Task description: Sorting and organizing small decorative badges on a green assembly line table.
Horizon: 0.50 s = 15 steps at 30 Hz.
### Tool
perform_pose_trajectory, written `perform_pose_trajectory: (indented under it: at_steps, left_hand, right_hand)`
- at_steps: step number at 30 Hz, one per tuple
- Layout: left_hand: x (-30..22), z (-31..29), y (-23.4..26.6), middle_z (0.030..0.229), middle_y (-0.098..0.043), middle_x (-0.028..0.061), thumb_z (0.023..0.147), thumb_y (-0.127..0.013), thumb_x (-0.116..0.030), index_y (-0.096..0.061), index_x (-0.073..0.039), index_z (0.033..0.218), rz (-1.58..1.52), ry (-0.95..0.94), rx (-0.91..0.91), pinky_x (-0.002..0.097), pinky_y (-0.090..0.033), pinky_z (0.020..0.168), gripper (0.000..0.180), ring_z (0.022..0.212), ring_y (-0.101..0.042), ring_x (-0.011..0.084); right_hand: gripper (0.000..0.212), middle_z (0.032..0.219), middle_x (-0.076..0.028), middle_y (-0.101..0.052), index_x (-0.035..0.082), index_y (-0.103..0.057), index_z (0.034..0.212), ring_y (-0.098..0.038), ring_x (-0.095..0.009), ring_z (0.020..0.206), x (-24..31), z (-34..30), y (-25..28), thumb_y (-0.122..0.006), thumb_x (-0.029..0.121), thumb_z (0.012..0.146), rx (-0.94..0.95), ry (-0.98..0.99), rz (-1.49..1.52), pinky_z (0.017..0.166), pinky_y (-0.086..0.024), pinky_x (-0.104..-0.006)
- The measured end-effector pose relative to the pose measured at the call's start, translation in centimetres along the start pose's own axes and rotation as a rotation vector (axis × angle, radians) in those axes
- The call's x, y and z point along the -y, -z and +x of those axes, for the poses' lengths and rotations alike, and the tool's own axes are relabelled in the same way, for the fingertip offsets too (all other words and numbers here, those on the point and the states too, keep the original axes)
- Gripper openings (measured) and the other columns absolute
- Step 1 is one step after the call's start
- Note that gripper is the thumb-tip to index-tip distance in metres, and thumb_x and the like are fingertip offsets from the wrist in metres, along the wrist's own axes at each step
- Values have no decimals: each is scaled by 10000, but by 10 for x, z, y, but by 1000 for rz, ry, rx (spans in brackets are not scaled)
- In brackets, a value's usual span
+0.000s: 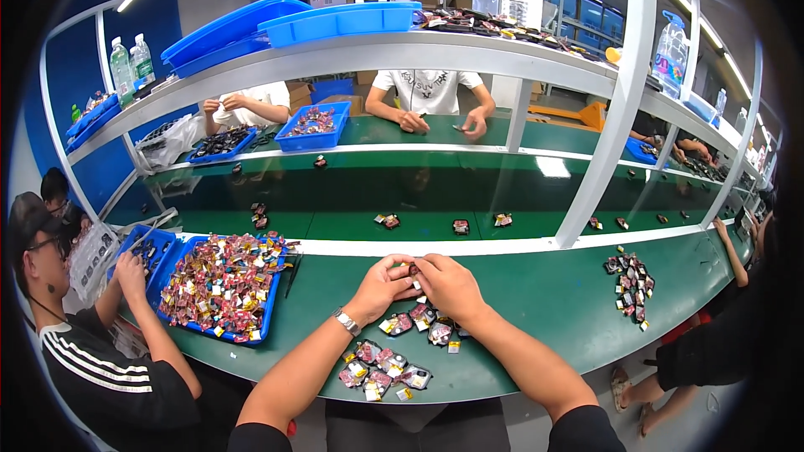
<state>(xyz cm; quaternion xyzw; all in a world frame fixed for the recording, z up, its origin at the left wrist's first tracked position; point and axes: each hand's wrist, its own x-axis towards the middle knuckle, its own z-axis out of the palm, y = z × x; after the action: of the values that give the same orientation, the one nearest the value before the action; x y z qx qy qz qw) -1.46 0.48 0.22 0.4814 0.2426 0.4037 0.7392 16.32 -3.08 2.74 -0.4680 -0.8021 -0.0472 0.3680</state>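
Observation:
My two hands meet above the green worktop, near its middle. Between their fingertips is a small electronic assembly with reddish and white parts, mostly covered by the fingers. My left hand, with a metal-banded watch at the wrist, curls its fingers around the piece from the left. From the right, my right hand pinches it. Just below lies a cluster of black-cased assemblies with red boards and white-yellow cells. A second cluster of similar assemblies sits closer to the front edge.
On the left, a blue tray is heaped with red circuit boards. A loose pile of assemblies lies at the right. Beyond a white rail, scattered assemblies rest on a green belt. A metal post supports the overhead shelf. Co-workers sit left and opposite.

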Motion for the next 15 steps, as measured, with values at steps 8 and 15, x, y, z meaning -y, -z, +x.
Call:
perform_pose_trajectory:
  at_steps: [8,15]
  left_hand:
    - [-2,0,-5,1245,-575,103,923,-511,58,-445,-14,1321,16,23,-15,331,-554,923,410,1112,-602,180]
    - [-4,-2,-8,1259,-568,108,916,-525,57,-473,7,1292,57,-4,-47,321,-553,925,382,1099,-605,173]
  right_hand:
    - [194,1068,-78,-641,89,-670,1010,-636,-266,956,-24,4,10,-651,116,819,39,132,77,769,-550,-370]
    - [203,1035,-79,-615,63,-625,1001,-618,-275,943,-7,4,12,-661,131,813,12,34,89,780,-530,-382]
